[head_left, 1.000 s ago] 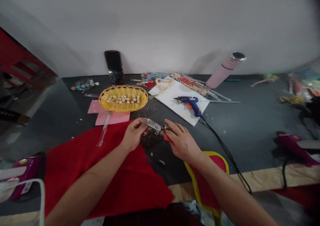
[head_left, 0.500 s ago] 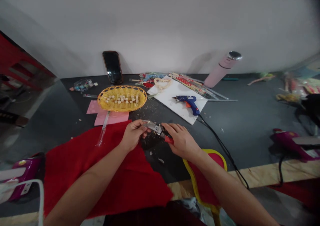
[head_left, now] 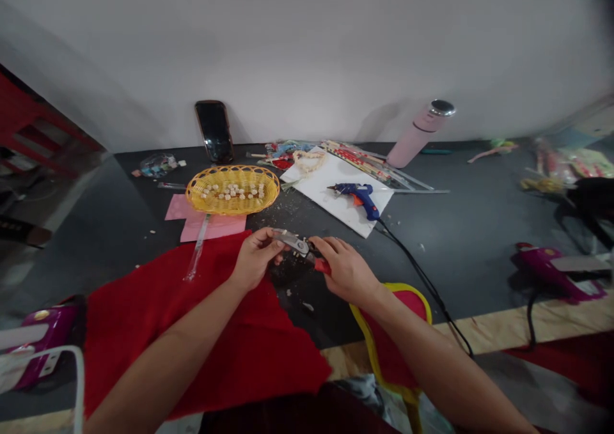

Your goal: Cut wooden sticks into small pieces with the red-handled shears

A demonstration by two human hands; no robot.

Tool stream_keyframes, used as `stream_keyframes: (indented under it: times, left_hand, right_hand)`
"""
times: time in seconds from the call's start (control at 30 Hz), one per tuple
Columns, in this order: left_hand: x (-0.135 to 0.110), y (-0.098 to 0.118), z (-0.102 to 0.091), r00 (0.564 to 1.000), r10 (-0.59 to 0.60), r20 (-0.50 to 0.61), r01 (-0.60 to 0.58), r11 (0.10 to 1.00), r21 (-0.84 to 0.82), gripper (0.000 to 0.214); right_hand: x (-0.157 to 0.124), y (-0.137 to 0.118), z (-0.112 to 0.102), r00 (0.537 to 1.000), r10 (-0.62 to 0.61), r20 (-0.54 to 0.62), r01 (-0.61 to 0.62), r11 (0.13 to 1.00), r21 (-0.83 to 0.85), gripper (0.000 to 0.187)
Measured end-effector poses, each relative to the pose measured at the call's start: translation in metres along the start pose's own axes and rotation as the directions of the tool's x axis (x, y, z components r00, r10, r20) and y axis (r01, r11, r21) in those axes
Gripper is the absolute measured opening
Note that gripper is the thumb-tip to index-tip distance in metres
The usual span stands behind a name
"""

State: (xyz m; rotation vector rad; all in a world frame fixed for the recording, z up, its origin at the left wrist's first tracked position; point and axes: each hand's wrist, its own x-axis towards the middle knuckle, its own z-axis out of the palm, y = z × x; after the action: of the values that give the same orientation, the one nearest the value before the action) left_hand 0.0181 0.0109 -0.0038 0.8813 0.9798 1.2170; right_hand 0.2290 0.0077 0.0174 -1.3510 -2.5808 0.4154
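My right hand (head_left: 349,266) is wrapped round the red handle of a pair of scissors (head_left: 298,245), whose grey blades point left. At the blade tips, the fingers of my left hand (head_left: 256,258) are pinched together. A small pale piece seems to sit between them, though the blades partly cover it. Small pale scraps lie on the dark table below. Behind my left hand stands a yellow woven basket (head_left: 233,209) with several small whitish pieces in it. Red cloth (head_left: 230,351) is spread under my left forearm.
A blue glue gun (head_left: 359,196) rests on a white board (head_left: 355,220), its black cord (head_left: 422,268) running to the right. Near the wall are a phone (head_left: 213,130), a pink bottle (head_left: 417,137) and wrapped sticks (head_left: 355,159). Pink paper (head_left: 211,228) lies under the basket.
The view has shifted slightly, so things on the right appear a little further left. Both hands keep their hold, and the scissor blades look almost the same.
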Motion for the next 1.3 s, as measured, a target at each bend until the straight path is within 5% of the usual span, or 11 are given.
stream_keyframes:
  times: [0.53,1.1,1.3]
  left_hand:
    - [-0.001,0.006,-0.004,0.990,-0.144,0.000,0.144,0.989,0.028,0.023]
    - [-0.001,0.002,-0.002,1.000,-0.017,0.022,0.016,0.998,0.066,0.019]
    - [-0.001,0.002,-0.004,0.998,-0.059,0.029,0.057,0.995,0.084,0.018]
  right_hand:
    - [0.001,0.001,-0.010,0.999,-0.022,0.031,0.023,0.999,-0.028,0.071]
    - [-0.001,-0.003,-0.003,1.000,0.023,0.001,-0.023,1.000,-0.016,0.064]
    - [-0.001,-0.001,-0.007,1.000,0.009,0.011,-0.008,0.998,-0.061,0.072]
